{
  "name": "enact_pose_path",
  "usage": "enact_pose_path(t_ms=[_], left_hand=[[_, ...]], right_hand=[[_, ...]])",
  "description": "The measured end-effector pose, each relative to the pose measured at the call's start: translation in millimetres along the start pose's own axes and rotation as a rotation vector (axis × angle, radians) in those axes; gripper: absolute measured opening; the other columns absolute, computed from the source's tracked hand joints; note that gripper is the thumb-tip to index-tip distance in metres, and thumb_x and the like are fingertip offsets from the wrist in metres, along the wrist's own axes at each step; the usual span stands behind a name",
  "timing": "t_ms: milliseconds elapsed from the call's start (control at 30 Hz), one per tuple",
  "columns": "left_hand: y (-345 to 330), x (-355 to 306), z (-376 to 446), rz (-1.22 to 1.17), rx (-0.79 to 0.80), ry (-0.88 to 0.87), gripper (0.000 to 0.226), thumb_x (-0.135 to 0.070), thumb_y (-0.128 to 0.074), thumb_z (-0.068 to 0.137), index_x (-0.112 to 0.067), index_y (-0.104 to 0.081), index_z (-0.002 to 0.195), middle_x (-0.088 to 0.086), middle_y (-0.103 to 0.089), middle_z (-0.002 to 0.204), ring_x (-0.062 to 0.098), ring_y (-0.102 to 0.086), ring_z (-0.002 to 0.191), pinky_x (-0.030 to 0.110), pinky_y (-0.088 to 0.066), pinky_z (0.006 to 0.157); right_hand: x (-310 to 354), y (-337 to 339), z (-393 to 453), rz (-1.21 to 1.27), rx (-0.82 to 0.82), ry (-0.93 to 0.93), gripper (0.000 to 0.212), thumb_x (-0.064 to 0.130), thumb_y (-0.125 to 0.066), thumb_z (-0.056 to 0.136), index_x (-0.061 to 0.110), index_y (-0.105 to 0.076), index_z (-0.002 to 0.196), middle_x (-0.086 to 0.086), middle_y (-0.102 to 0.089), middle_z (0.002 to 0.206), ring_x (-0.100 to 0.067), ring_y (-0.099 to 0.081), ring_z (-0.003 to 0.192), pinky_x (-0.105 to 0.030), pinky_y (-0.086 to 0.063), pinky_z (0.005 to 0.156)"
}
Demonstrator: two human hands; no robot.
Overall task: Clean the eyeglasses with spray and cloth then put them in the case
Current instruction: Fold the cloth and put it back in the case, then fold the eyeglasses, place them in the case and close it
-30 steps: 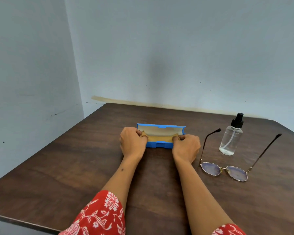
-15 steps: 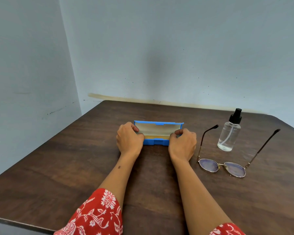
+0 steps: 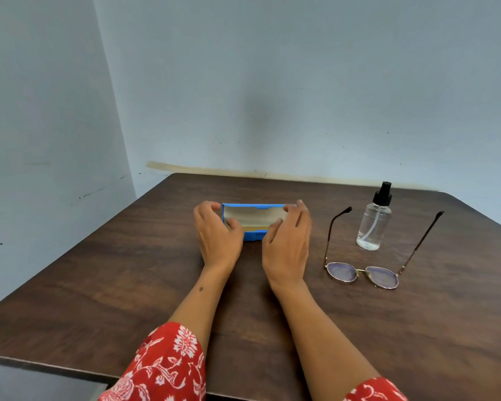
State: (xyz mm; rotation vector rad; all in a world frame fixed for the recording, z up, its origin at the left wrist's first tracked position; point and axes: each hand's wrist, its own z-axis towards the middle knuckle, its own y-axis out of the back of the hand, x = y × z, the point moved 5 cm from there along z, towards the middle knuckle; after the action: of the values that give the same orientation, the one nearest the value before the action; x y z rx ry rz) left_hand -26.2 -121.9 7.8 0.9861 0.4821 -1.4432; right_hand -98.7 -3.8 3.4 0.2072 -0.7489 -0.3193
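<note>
A blue case (image 3: 255, 221) sits open on the dark wooden counter (image 3: 128, 270), its lid standing upright and showing a beige lining. The left hand (image 3: 217, 235) holds the case's left end, fingers curled over the lid's edge and thumb reaching into the tray; its grip is clasped on the case. The right hand (image 3: 287, 244) is at the case's right end with fingers spread loosely, fingertips at the lid's top corner and the thumb near the front edge; whether it actually grips the case cannot be told. To the right, well apart from the case, the glasses (image 3: 362, 273) lie on the counter with both temples unfolded and pointing away from the person. A clear spray bottle (image 3: 373, 224) with a black nozzle stands upright between those temples. Red floral sleeves (image 3: 168, 369) cover the upper forearms.
</note>
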Motion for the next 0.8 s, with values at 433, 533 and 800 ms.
enact_pose_path(t_ms=[433,533,800], left_hand=[[-26.2,-60.9,-61.4,-0.194,0.225,-0.505,0.064,-0.057,-0.046,0.087,-0.005,-0.043,0.125,0.008,-0.051,0.121,0.017,-0.051,0.111,0.025,-0.042,0.093],[-41.6,-61.6,-72.2,-0.141,0.452,-0.44,0.073,-0.06,-0.065,0.071,-0.015,-0.042,0.125,-0.005,-0.05,0.12,0.007,-0.052,0.106,0.02,-0.044,0.088],[-57.6,-50.1,-70.6,-0.134,0.627,-0.301,0.058,-0.032,-0.081,0.068,-0.017,-0.055,0.118,-0.004,-0.062,0.108,0.007,-0.059,0.096,0.019,-0.05,0.083]], right_hand=[[-2.7,108.1,7.5,-0.077,-0.495,0.237,0.06,0.045,-0.035,0.094,0.025,-0.015,0.147,-0.024,-0.009,0.153,-0.016,0.0,0.145,-0.042,-0.003,0.116],[-35.5,135.0,12.6,0.01,-0.65,-0.112,0.07,0.059,-0.025,0.092,0.013,-0.025,0.145,-0.023,-0.015,0.154,-0.019,-0.013,0.144,-0.043,-0.003,0.113],[-98.9,135.2,7.0,0.198,-0.468,-0.625,0.047,0.039,-0.028,0.101,0.008,-0.045,0.131,-0.011,-0.053,0.13,-0.03,-0.048,0.12,-0.033,-0.036,0.089]])
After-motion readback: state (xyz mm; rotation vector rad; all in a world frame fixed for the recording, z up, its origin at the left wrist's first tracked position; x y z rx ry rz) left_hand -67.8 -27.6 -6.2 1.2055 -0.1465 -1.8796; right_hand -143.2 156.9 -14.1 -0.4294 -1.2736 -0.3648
